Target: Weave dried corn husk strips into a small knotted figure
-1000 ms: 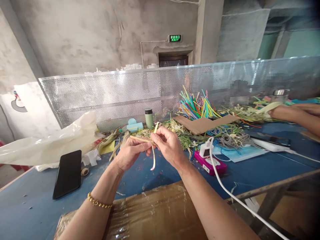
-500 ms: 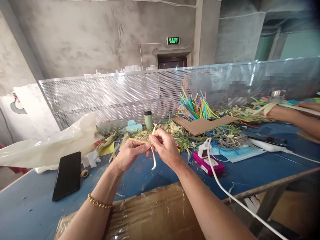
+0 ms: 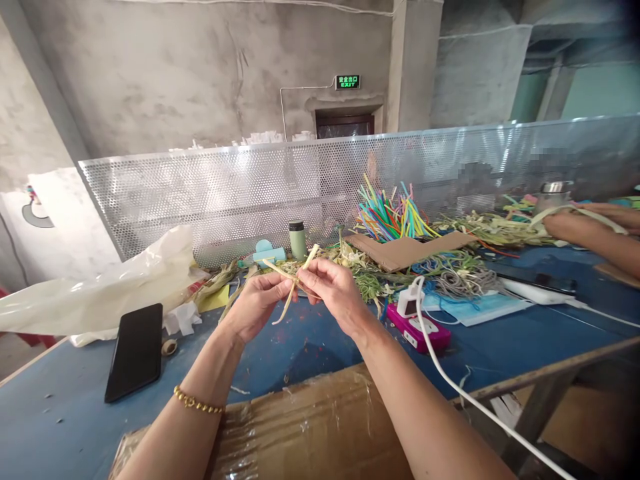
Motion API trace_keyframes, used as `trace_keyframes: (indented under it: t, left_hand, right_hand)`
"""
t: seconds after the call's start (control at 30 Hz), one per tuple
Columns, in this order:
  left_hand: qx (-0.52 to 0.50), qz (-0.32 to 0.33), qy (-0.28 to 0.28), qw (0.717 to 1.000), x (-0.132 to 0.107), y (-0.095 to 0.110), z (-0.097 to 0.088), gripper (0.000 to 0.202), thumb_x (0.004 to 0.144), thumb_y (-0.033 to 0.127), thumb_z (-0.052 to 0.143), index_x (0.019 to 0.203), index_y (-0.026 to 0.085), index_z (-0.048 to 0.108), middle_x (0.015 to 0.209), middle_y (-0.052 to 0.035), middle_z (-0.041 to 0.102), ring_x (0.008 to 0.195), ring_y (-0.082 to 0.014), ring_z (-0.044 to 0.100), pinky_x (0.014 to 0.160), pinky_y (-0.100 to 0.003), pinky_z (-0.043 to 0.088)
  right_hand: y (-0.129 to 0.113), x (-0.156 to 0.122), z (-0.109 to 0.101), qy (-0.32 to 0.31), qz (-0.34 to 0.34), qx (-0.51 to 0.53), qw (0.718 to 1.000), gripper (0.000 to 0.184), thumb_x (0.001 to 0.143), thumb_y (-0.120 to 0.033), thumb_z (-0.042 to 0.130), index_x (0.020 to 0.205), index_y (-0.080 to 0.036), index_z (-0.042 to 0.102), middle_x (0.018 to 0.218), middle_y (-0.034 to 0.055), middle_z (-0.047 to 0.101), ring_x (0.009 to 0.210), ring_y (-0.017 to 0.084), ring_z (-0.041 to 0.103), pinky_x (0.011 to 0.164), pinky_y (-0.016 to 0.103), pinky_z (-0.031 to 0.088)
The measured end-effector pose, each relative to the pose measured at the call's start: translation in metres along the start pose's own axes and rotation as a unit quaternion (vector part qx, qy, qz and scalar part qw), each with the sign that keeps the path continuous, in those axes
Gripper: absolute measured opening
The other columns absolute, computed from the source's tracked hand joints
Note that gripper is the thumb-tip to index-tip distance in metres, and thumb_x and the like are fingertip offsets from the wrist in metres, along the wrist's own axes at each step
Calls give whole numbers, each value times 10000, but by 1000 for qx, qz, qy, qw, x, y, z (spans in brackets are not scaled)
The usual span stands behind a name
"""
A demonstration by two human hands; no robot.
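Note:
Pale yellow plant-fibre strips [image 3: 285, 311] cross one another between my two hands, above the blue table. My left hand [image 3: 260, 301] pinches them from the left, thumb against fingers. From the right, my right hand [image 3: 329, 287] pinches them close to the crossing. One end points up right, another up left, and one hangs down. Fingers hide part of the crossing. Behind my hands lies a heap of dried husk strips [image 3: 350, 257].
A black phone [image 3: 134, 353], plastic sheet [image 3: 115, 283] and green bottle [image 3: 297, 241] surround my hands. To the right are a magenta box [image 3: 420, 327], white cable [image 3: 440, 370], mask [image 3: 480, 308] and cardboard [image 3: 410, 252]. A co-worker's hand [image 3: 565, 225] holds a strip.
The hanging end has swung from the right to the left, and the strips now spread into a cross. My hands stay close together. The co-worker's hands have shifted right.

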State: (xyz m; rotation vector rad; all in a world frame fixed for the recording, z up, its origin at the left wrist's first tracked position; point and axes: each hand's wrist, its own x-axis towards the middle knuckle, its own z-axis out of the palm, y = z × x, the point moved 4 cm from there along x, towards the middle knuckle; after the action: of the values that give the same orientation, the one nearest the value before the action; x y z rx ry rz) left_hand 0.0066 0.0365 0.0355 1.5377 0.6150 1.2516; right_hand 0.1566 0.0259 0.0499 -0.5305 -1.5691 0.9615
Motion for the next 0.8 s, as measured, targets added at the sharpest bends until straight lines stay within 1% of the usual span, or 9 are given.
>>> trace_keyframes:
  t: [0.1, 0.2, 0.27, 0.33, 0.4, 0.47, 0.57, 0.67, 0.8]
  left_hand:
    - [15, 19, 9, 1000, 1, 0, -1, 261, 789, 414, 786, 748, 156, 780, 735, -42, 700, 715, -143, 571, 730, -286, 424]
    - [84, 57, 50, 994, 0, 5, 0, 251, 829, 414, 740, 824, 169, 793, 797, -51, 724, 755, -164, 587, 776, -312, 447]
    - [154, 89, 80, 981, 0, 10, 3, 236, 841, 379, 729, 945, 181, 806, 953, -80, 757, 920, -211, 630, 897, -354, 456]
    - [210, 142, 90, 963, -1, 15, 9, 234, 840, 341, 731, 1003, 193, 811, 1149, -104, 745, 1157, -258, 595, 1035, -388, 414]
    - [217, 172, 81, 957, -1, 16, 14, 224, 861, 325, 708, 1018, 208, 814, 1178, -104, 747, 1238, -269, 566, 1068, -401, 409]
    - [201, 176, 99, 958, -1, 14, 15, 211, 881, 321, 682, 999, 214, 820, 1137, -101, 765, 1170, -263, 614, 1034, -404, 446]
    - [157, 159, 130, 966, -1, 8, 15, 223, 859, 329, 711, 1021, 220, 817, 1113, -89, 778, 1029, -248, 678, 957, -396, 501]
    - [95, 150, 140, 974, -1, 6, 19, 241, 811, 347, 760, 1000, 210, 821, 1068, -87, 793, 1016, -259, 694, 950, -398, 512]
    - [41, 128, 126, 983, 0, 5, 20, 205, 779, 348, 785, 918, 204, 830, 994, -81, 806, 1008, -262, 699, 971, -396, 494]
  right_hand:
    - [2, 0, 1, -8, 34, 53, 998, 236, 791, -386, 719, 744, -183, 607, 616, -21, 596, 506, 91, 472, 501, 263, 373]
    - [6, 1, -2, 44, 40, 67, 996, 245, 760, -382, 748, 734, -182, 609, 565, -31, 563, 487, 90, 468, 467, 252, 348]
    - [9, 2, -3, 82, 34, 76, 993, 263, 759, -394, 752, 726, -183, 599, 547, -33, 553, 471, 86, 458, 445, 245, 327]
    - [12, 2, -4, 111, 34, 88, 989, 284, 756, -412, 763, 735, -183, 596, 531, -38, 541, 457, 82, 445, 428, 238, 307]
    - [14, 3, -3, 129, 32, 98, 986, 303, 746, -427, 779, 747, -183, 599, 526, -43, 533, 452, 79, 439, 421, 233, 302]
    - [14, 2, -2, 134, 19, 101, 986, 314, 735, -433, 791, 749, -181, 604, 537, -43, 538, 456, 75, 439, 425, 232, 314]
    - [13, 2, -1, 132, 3, 91, 987, 311, 733, -434, 791, 758, -178, 617, 562, -35, 558, 473, 79, 455, 442, 237, 342]
    - [14, 2, -1, 131, 12, 77, 988, 308, 737, -445, 785, 774, -182, 628, 586, -25, 576, 494, 92, 476, 462, 247, 366]
    - [13, 3, -3, 132, 2, 60, 989, 326, 687, -436, 819, 755, -184, 623, 699, 12, 648, 606, 122, 564, 565, 270, 442]
